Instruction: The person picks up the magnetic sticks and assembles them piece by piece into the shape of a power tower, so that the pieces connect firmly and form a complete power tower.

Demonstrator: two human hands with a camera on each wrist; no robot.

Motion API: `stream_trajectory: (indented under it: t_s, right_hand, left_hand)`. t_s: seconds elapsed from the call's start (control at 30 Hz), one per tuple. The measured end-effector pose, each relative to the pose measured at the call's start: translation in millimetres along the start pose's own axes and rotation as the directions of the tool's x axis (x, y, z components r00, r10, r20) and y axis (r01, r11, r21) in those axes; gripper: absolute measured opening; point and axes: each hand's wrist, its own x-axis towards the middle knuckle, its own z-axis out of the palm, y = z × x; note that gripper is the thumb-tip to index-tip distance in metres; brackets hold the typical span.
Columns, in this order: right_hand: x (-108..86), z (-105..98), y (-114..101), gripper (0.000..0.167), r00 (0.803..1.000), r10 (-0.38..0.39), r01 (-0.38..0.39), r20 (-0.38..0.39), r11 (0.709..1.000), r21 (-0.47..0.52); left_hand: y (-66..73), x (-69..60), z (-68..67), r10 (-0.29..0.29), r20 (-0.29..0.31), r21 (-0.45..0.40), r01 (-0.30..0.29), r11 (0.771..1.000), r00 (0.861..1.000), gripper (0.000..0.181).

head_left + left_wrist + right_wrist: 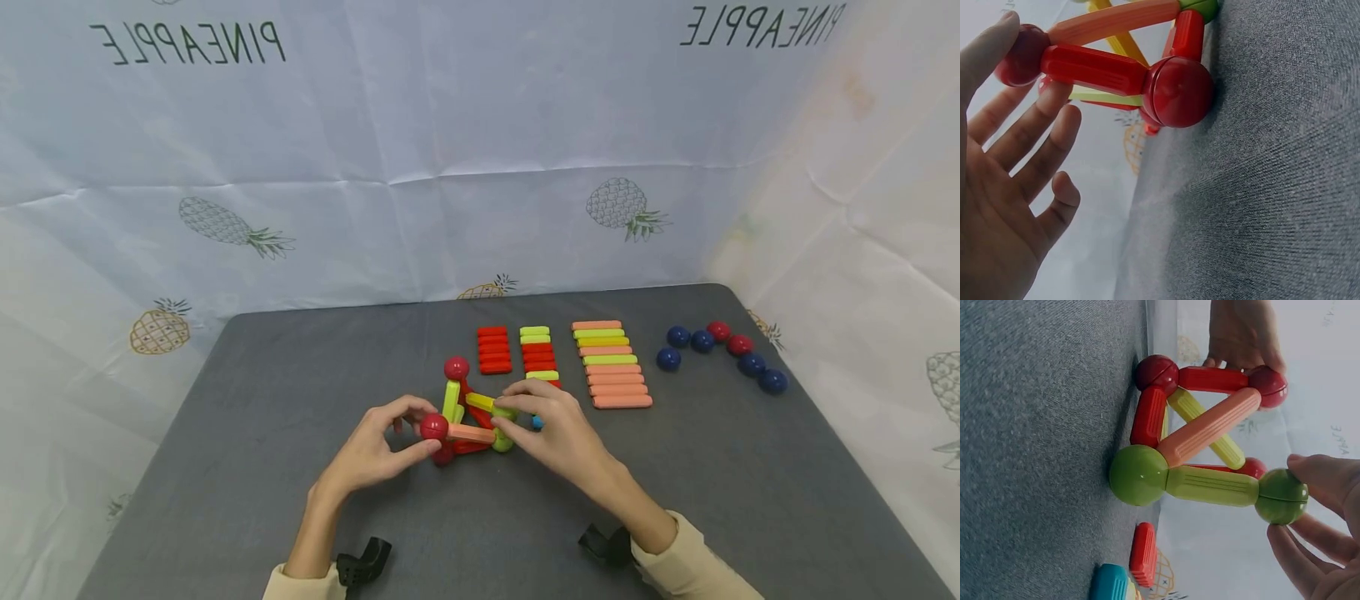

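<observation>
A frame of ridged sticks and balls, apparently a magnetic building set, stands on the dark table between both hands. My left hand [378, 450] pinches an upper red ball [434, 427] of it, thumb on one side. Under that ball a red stick [1094, 70] runs down to a lower red ball [1182, 92]. My right hand [558, 429] holds an upper green ball [1281, 496] between thumb and fingers. A yellow-green stick [1213, 485] joins it to a lower green ball [1139, 475]. From there an orange stick [1210, 427] slants up to the left hand's ball.
Behind the frame lie short red sticks [495, 350], a mixed red and yellow-green column [538, 348] and longer sticks [611, 370] in a row. Several blue balls [668, 359] and two red balls [740, 346] rest at right. A blue piece [1109, 582] lies near the right hand.
</observation>
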Motion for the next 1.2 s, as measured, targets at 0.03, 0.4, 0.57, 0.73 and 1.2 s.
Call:
stream_trajectory:
  t_s: [0.03,0.4,0.57,0.73,1.2]
  right_hand:
    - [0.4,0,0,0.023,1.0,-0.01,0.01,-0.002,1.0,-0.005]
    - [14.6,-10,10,0.022,0.998,-0.044,0.039,0.051,0.996,0.086]
    - [46.5,-13,33,0.019,0.991,0.073,-0.072,0.112,0.997,-0.014]
    - [68.9,8,56,0.023,0.917,0.185,-0.101,0.354,0.965,-0.242]
    - [76.4,44,70,0.024,0.844,0.28,-0.136,0.457,0.936,-0.324]
  left_hand:
    - [-0.3,0.1,0.0,0.0,0.002,0.0,0.0,1.0,1.0,0.031]
    - [-3.0,-0.1,-0.7,0.01,0.026,-0.005,-0.01,1.0,1.0,0.032]
    - [-5.4,-1.9,-1.2,0.008,0.036,-0.008,-0.007,1.0,0.999,0.038]
    - [-7.2,-1.5,-0.6,-0.019,0.046,-0.01,0.02,1.0,0.999,0.045]
    - [-8.6,-0.5,2.2,0.026,-0.02,-0.012,-0.026,1.0,0.999,0.038]
